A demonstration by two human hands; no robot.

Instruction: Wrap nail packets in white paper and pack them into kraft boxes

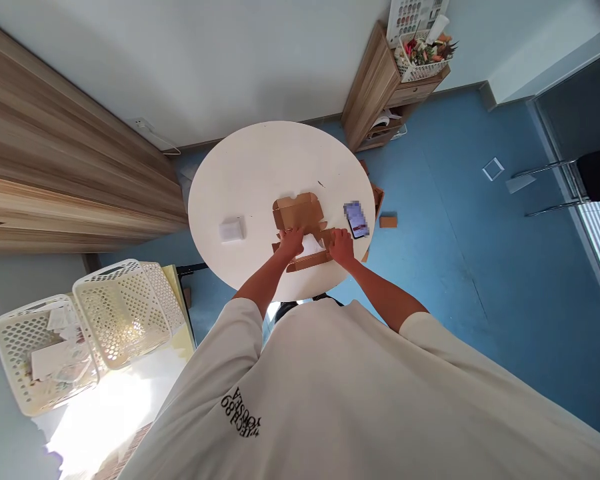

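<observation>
box [299, 212] partly behind left hand [292, 243]

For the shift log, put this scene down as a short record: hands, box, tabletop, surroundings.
left hand: at the left part of the cardboard box; exact grip unclear
right hand: at the box's right end
box state: lid open, white material inside
surface: white table
left on table: small white object
right on table: phone
floor: blue

Harsh glare [100, 420] at lower left.
</observation>
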